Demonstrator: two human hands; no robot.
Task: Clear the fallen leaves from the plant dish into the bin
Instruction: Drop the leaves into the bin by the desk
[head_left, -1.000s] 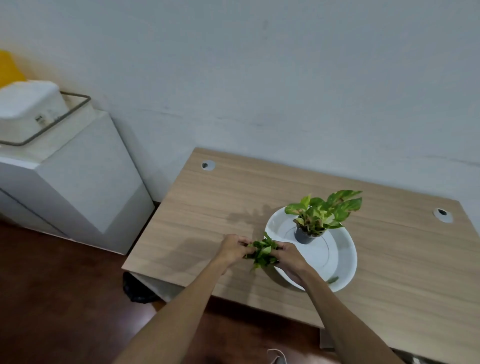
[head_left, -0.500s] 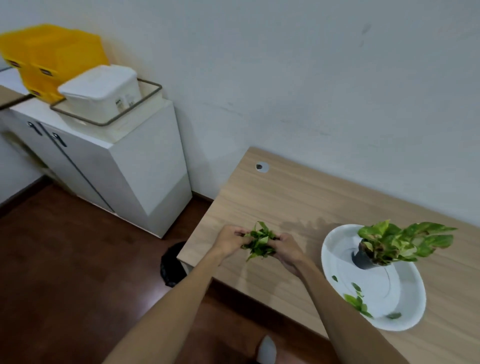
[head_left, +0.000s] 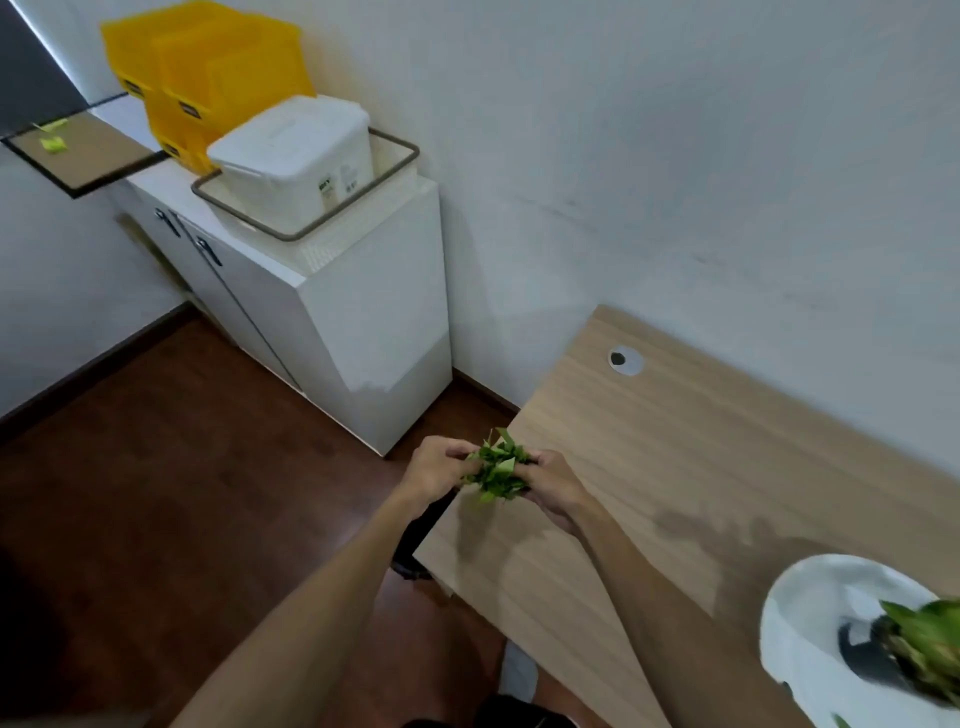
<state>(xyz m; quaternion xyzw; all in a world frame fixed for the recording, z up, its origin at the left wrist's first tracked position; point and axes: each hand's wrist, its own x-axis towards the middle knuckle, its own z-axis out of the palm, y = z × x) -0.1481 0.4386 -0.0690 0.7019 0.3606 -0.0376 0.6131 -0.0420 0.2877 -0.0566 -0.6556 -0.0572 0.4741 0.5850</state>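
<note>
A bunch of green fallen leaves (head_left: 497, 467) is cupped between my left hand (head_left: 435, 470) and my right hand (head_left: 555, 486), both closed around it, above the left end of the wooden table (head_left: 701, 467). The white plant dish (head_left: 802, 631) lies at the bottom right, cut off by the frame, with the small potted plant (head_left: 922, 644) standing in it. A dark bin (head_left: 415, 540) shows partly under the table's left edge, just below my left wrist, mostly hidden by my forearm.
A white cabinet (head_left: 337, 322) stands against the wall to the left, carrying a white lidded box (head_left: 296, 156) in a wire tray and yellow crates (head_left: 208, 73). Brown wooden floor (head_left: 156, 493) spreads between the cabinet and the table. A cable grommet (head_left: 625, 359) sits near the table's back corner.
Both hands have carried the leaf bunch leftward, away from the dish to the table's left edge. The view has swung left, so the dish has slid to the bottom right.
</note>
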